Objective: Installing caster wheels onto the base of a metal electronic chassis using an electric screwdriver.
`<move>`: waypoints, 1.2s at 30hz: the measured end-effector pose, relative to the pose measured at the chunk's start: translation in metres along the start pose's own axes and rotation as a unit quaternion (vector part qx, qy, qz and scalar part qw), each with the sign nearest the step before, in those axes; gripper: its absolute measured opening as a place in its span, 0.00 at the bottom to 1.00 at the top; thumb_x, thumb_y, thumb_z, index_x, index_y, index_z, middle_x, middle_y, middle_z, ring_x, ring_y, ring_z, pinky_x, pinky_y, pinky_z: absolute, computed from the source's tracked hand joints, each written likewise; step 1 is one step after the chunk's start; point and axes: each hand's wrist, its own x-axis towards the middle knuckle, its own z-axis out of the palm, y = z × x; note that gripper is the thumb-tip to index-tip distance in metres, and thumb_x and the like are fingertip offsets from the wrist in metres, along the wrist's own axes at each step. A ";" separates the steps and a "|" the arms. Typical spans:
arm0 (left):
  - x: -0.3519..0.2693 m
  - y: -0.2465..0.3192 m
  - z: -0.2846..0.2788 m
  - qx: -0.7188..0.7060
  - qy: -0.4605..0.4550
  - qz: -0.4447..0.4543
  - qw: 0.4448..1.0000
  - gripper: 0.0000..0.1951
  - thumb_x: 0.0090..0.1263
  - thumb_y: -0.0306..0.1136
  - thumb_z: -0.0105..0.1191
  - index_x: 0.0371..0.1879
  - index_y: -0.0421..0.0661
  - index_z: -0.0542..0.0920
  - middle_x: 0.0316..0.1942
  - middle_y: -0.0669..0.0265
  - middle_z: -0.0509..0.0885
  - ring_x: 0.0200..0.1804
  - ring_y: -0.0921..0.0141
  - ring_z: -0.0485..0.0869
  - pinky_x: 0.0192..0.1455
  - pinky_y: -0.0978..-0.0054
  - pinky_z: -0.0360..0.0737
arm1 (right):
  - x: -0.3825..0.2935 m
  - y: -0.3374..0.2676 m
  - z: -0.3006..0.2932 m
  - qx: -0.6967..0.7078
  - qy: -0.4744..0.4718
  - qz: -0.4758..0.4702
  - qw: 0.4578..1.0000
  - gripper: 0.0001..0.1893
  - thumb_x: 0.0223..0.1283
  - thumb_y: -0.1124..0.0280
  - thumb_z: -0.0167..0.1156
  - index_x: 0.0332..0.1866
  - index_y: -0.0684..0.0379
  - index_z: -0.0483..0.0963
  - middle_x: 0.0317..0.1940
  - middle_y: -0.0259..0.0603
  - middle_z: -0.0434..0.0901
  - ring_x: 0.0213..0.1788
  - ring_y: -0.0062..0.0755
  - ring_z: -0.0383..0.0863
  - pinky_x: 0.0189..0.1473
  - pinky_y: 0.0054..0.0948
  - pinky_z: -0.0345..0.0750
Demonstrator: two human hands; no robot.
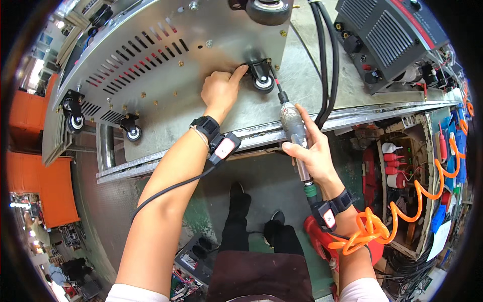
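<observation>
My right hand (315, 147) is closed around a pneumatic screwdriver (294, 128), whose long bit reaches up to a corner of a caster's mounting plate. That swivel caster (261, 75) is on the slotted sheet-metal panel (166, 81) of a large cabinet lying on its side. My left hand (222, 90) presses near the other side of the caster's plate with its index finger; whether it pinches a small part there cannot be told. More casters stick out from the panel: one at the top (268, 11) and two at the left, one of them low down (133, 130).
The cabinet rests on a metal-topped workbench (241, 109). Black cables (324, 68) hang over its edge beside a grey machine (388, 37). An orange coiled air hose (400, 211) loops by my right forearm. A shelf (407, 158) with bottles stands right. People are at the far lower left.
</observation>
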 end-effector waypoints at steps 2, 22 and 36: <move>0.002 0.000 -0.002 -0.009 0.008 -0.011 1.000 0.31 0.60 0.63 0.53 0.12 0.45 0.82 0.08 0.67 0.76 0.17 0.70 0.79 0.30 0.73 0.75 | 0.001 -0.005 -0.003 -0.070 -0.014 0.002 0.997 0.49 0.42 0.68 0.72 0.72 0.64 0.54 0.55 0.42 0.71 0.50 0.24 0.71 0.55 0.23 0.69; -0.203 0.180 0.036 0.048 -0.677 0.306 0.667 0.19 0.63 0.43 0.59 0.48 0.44 0.80 0.31 0.59 0.86 0.38 0.62 0.85 0.42 0.70 0.79 | -0.322 -0.057 -0.056 0.099 0.303 0.249 0.914 0.45 0.49 0.62 0.71 0.72 0.55 0.54 0.59 0.43 0.70 0.56 0.31 0.72 0.58 0.27 0.69; -0.392 0.631 0.377 -0.103 -0.462 0.741 0.476 0.09 0.59 0.30 0.56 0.37 0.43 0.81 0.37 0.59 0.82 0.45 0.55 0.77 0.47 0.60 0.75 | -0.393 -0.008 -0.234 0.170 0.542 0.179 0.803 0.49 0.41 0.61 0.73 0.71 0.56 0.55 0.50 0.48 0.78 0.52 0.34 0.77 0.56 0.28 0.70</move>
